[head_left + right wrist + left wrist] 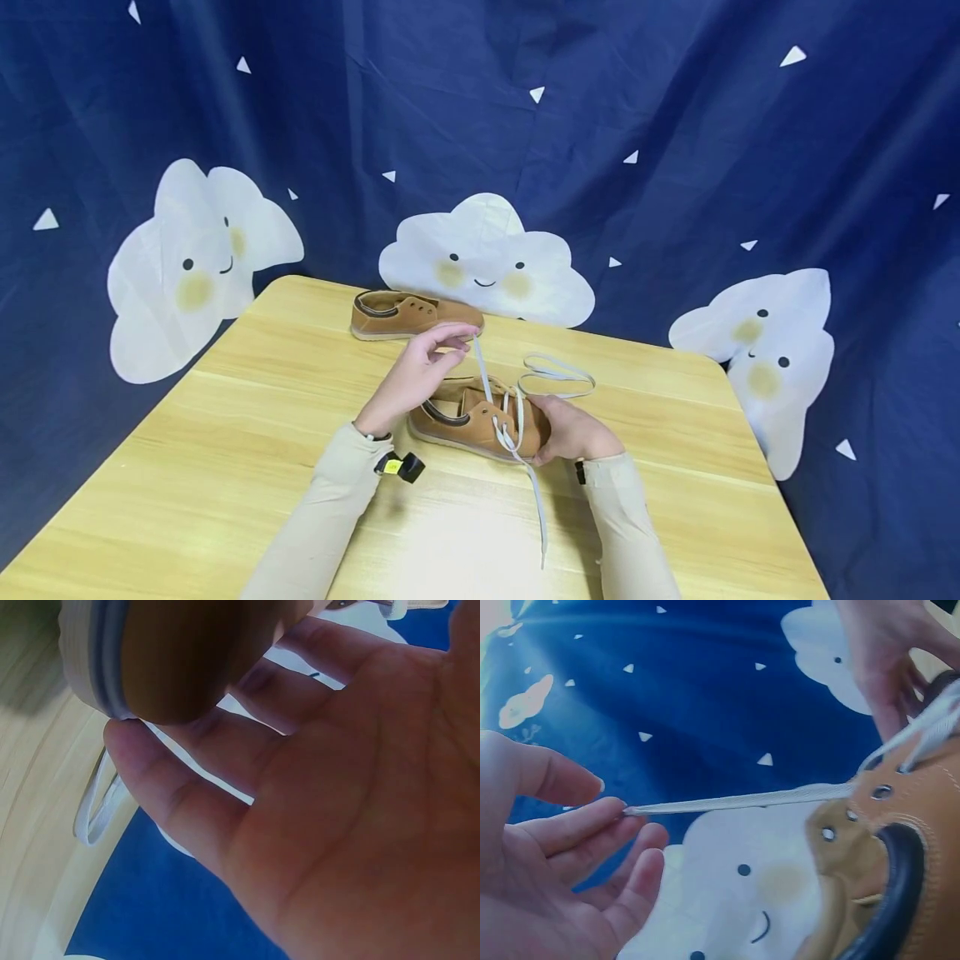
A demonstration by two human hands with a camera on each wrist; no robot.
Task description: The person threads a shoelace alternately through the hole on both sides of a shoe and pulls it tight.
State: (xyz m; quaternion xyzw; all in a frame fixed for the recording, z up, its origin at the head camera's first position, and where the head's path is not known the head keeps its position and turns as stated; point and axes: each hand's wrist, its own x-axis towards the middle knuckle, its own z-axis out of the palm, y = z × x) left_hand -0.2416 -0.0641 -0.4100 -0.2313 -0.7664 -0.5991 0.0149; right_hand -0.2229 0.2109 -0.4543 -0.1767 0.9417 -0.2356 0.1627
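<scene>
A brown low-cut shoe with dark collar trim sits on the table, its toe to the right. My right hand grips the toe; in the right wrist view its fingers lie along the toe's side and sole edge. Raised above the opening, my left hand holds the tip of a pale shoelace between its fingers, thumb apart from it. That lace runs taut to the eyelet side of the shoe. Another stretch of lace crosses the front and trails onto the table towards me.
A second brown shoe, with bare eyelets, stands farther back on the table. A looped pale lace lies beyond the gripped toe. Behind the table hangs a blue curtain with white clouds.
</scene>
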